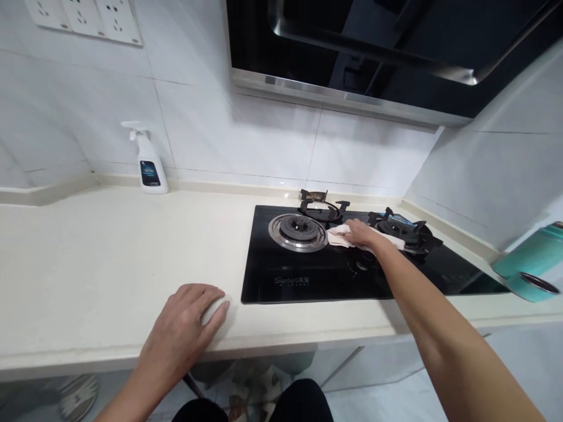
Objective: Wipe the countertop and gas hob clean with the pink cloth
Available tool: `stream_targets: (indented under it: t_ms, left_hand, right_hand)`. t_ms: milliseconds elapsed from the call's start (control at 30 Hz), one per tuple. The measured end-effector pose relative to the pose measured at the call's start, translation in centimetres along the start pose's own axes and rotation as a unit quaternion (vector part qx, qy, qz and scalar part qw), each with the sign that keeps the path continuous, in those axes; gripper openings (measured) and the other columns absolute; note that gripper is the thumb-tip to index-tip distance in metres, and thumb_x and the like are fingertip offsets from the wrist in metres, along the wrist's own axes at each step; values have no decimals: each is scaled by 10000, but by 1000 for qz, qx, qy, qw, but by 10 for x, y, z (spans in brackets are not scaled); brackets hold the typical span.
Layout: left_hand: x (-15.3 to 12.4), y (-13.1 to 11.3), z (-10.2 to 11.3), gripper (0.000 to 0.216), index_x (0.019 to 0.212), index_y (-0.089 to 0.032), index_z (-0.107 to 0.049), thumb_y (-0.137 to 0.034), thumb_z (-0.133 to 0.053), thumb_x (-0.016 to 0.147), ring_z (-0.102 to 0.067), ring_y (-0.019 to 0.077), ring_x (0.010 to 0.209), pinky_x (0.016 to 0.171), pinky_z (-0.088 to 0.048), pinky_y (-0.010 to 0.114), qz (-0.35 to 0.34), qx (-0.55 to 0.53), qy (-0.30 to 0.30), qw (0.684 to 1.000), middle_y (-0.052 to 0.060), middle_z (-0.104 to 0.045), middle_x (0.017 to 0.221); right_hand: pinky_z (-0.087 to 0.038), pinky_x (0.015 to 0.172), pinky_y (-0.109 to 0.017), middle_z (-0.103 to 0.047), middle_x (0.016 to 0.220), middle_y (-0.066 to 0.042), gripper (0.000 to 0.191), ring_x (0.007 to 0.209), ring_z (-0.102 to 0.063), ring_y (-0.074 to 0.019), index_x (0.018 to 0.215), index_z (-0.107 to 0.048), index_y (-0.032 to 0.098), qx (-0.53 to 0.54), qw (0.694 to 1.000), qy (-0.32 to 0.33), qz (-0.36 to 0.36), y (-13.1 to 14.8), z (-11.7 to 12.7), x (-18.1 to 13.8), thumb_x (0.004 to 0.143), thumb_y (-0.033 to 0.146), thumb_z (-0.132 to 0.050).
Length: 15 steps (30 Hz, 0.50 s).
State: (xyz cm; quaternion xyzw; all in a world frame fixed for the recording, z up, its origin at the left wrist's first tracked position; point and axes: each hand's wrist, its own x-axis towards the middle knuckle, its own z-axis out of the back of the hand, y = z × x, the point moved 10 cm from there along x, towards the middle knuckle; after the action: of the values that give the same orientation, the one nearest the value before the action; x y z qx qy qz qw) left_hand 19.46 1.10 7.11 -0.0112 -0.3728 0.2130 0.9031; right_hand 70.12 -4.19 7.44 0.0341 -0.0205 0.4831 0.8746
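Note:
My right hand (361,232) grips a pale pink cloth (338,235), pressed on the black glass gas cooktop (290,293) between its two burners. Left of the cloth is the bare left burner (299,228), a dark head in a metal ring with no grate over it. That burner's pan support (323,208) stands behind it at the cooktop's back edge. On the right, the other burner (398,231) has its black support in place. My left hand (187,313) rests on the counter's front edge, left of the cooktop, fingers stretched and holding nothing.
A white spray bottle (151,167) stands by the back wall on the cream counter (109,258). A dark range hood (352,64) overhangs the cooktop. At the far right are a teal bottle (530,252) and a teal cup-like piece (532,287). Wall sockets (85,17) are at upper left.

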Motion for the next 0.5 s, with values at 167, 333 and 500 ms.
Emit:
stream_targets:
  t_ms: [167, 333, 500]
  left_hand:
    - [0, -1, 0, 290, 1053, -215, -731, -425, -530, 1054, -678, 291, 1013, 918, -523, 457, 13, 4, 6, 1000, 85, -767, 1056]
    - [-1, 3, -2, 303, 1019, -230, -737, -445, -526, 1039, -679, 295, 1015, 909, -521, 455, 22, -4, 9, 1000, 80, -771, 1055]
    - [-1, 8, -3, 309, 998, -241, -736, -469, -529, 1026, -691, 294, 1019, 919, -516, 447, 25, -14, 4, 1000, 74, -778, 1049]
  right_hand:
    - [-499, 1043, -393, -648, 1324, -157, 350, 1202, -625, -278, 1280, -651, 150, -4, 997, 25, 76, 76, -4, -28, 972, 313, -679]
    - [-420, 1104, -381, -611, 1359, -152, 435, 1278, -563, -299, 1325, -636, 184, 11, 989, 18, 144, 131, -4, -69, 917, 326, -686]
    - [-464, 1069, -422, -596, 1456, -175, 729, 1323, -578, -343, 1490, -543, 223, 12, 998, 33, 42, 83, 11, -72, 873, 553, -747]
